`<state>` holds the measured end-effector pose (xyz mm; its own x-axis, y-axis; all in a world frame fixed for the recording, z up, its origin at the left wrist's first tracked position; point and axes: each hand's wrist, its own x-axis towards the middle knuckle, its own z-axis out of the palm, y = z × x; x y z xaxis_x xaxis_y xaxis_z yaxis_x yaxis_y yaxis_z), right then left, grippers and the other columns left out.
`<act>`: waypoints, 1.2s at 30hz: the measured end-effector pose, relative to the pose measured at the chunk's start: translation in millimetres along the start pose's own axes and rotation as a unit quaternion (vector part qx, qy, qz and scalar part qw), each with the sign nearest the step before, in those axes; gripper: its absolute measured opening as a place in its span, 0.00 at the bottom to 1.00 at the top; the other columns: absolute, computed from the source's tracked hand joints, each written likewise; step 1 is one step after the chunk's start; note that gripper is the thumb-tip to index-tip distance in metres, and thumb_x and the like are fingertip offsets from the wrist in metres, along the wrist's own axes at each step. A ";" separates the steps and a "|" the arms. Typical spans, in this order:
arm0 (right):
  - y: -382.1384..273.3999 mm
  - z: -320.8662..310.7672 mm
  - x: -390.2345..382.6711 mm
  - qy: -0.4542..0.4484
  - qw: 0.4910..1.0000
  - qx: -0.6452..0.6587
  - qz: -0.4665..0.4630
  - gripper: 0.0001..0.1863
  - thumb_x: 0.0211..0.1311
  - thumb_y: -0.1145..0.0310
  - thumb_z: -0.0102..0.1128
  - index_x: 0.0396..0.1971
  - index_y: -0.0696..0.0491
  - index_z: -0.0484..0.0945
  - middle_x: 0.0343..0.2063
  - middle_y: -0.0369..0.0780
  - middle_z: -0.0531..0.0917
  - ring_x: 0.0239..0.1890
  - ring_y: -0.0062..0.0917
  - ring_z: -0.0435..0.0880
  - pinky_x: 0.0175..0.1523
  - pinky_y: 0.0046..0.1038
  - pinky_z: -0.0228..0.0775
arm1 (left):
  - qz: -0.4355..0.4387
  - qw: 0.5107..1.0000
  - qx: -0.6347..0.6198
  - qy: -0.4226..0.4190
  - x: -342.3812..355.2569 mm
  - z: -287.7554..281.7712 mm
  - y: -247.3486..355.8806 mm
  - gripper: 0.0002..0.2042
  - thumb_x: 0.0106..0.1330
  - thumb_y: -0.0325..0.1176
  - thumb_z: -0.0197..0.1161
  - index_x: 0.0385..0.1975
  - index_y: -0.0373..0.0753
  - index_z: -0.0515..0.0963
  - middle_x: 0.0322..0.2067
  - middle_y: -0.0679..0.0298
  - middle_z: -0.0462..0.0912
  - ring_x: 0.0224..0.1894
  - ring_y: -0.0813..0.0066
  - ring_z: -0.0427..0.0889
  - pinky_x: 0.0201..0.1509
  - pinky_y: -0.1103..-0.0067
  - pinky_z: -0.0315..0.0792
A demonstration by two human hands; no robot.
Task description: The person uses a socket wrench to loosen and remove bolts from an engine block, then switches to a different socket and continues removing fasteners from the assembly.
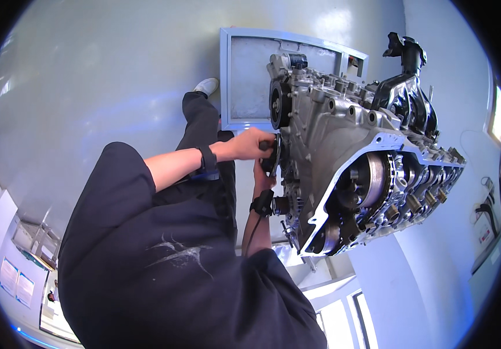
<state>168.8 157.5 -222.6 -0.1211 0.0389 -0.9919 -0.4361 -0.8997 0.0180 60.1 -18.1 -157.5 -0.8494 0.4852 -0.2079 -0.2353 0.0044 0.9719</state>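
A large metal engine (326, 145) stands at my right, with a dark pulley (279, 104) on its near side. My left hand (249, 144) is closed around a short dark handle-like piece (266, 145) at the engine's side, just below that pulley. Lower down, my right hand (264, 179) reaches up against a dark round part (269, 164). Its fingers look curled, though they are partly hidden, and I cannot make out what they hold. Dark bands wrap both wrists. The engine's end is uncovered, showing a timing chain (389, 183) and round sprockets.
Behind the engine is a grey-framed tray or stand (224, 75). A black branched part (407, 93) rises from the engine's far side. My shoe (207, 86) is on the pale floor beside the frame. A wall with a dark hanging object (486, 209) lies to the right.
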 end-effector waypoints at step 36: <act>20.0 16.6 -22.7 0.020 0.998 0.054 -0.010 0.26 0.61 0.54 0.38 0.50 0.56 0.73 0.49 0.49 0.76 0.53 0.45 0.72 0.56 0.56 0.61 | -0.205 0.941 -0.168 0.210 44.3 -22.0 -29.1 0.08 0.54 0.31 0.58 0.22 0.35 0.68 0.16 0.64 0.70 0.20 0.77 0.72 0.24 0.78 0.65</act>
<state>148.1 145.8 -197.6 -0.0764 0.0368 -0.9964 -0.5312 -0.8472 0.0094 19.0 -16.0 -197.4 -0.7505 0.1147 -0.6509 -0.6594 -0.1950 0.7260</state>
